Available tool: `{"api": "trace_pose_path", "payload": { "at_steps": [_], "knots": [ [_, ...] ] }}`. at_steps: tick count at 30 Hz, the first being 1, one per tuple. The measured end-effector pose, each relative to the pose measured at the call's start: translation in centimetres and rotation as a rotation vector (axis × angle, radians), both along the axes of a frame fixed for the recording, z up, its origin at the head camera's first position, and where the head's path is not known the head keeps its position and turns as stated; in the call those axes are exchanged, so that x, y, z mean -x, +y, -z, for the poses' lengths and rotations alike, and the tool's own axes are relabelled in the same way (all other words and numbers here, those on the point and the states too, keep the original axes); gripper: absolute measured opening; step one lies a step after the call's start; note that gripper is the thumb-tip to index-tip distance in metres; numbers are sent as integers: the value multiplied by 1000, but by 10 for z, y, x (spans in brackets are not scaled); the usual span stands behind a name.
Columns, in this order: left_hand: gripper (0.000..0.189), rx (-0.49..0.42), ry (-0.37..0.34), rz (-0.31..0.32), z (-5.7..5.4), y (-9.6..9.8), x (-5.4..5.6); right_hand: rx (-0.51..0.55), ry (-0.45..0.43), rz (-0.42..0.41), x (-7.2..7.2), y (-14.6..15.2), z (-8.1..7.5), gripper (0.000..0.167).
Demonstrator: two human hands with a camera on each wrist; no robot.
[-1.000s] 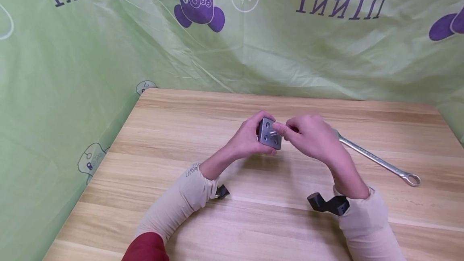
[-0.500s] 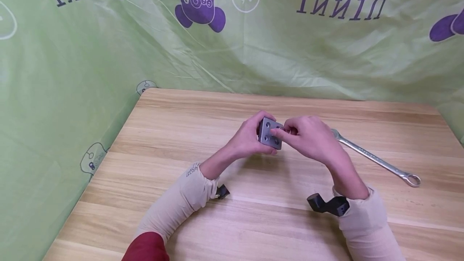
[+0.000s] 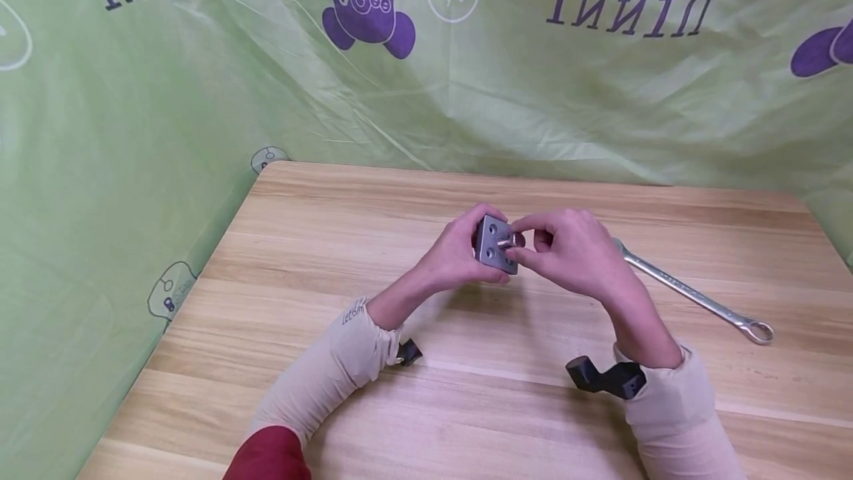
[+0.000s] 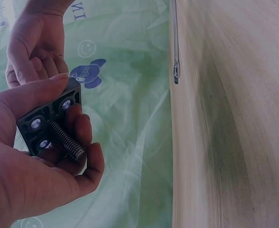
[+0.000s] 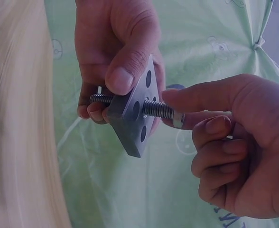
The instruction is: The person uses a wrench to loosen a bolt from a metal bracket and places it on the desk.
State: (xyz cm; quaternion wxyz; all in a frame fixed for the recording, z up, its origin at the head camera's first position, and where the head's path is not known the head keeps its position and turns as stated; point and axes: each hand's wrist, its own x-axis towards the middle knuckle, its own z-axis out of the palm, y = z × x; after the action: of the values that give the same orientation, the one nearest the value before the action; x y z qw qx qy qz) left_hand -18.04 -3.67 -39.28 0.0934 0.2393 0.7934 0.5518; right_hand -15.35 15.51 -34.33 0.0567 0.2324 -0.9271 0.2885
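My left hand [image 3: 452, 256] grips a square grey metal plate [image 3: 489, 237] by its edges, holding it above the table. Holes show near the plate's corners. A threaded bolt [image 5: 157, 109] passes through the plate's middle, its head facing my right hand [image 3: 569, 254]. In the right wrist view, that hand's thumb and index finger lie on either side of the bolt head [image 5: 178, 119], and its other fingers are curled in. On the plate's far side, the bolt's threaded end [image 4: 67, 140] sticks out beside my left fingers, over a ribbed dark underside.
A long steel combination wrench [image 3: 689, 290] lies on the wooden table [image 3: 373, 206], right of my right hand; that hand hides part of its far end. Behind the table hangs a green printed cloth [image 3: 533, 110]. Black camera mounts [image 3: 606, 378] sit at both wrists.
My right thumb reaches across the plate's face half a second ago; now it is drawn back beside the bolt head, which shows between thumb and index finger. The left hand and plate stay put.
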Motion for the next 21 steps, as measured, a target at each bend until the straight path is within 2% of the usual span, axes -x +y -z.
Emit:
{"api": "trace_pose_path", "payload": {
  "at_steps": [8,11,15,21],
  "knots": [
    [72,15,17,2,-1,0,0,42,121,-75,1,0,4,27],
    [72,12,19,8,-1,0,0,29,131,-89,1,1,4,29],
    [71,3,11,7,0,0,0,-9,66,-79,1,4,1,26],
    [71,21,18,-15,1,0,0,-31,-73,43,3,6,-3,27]
  ]
}}
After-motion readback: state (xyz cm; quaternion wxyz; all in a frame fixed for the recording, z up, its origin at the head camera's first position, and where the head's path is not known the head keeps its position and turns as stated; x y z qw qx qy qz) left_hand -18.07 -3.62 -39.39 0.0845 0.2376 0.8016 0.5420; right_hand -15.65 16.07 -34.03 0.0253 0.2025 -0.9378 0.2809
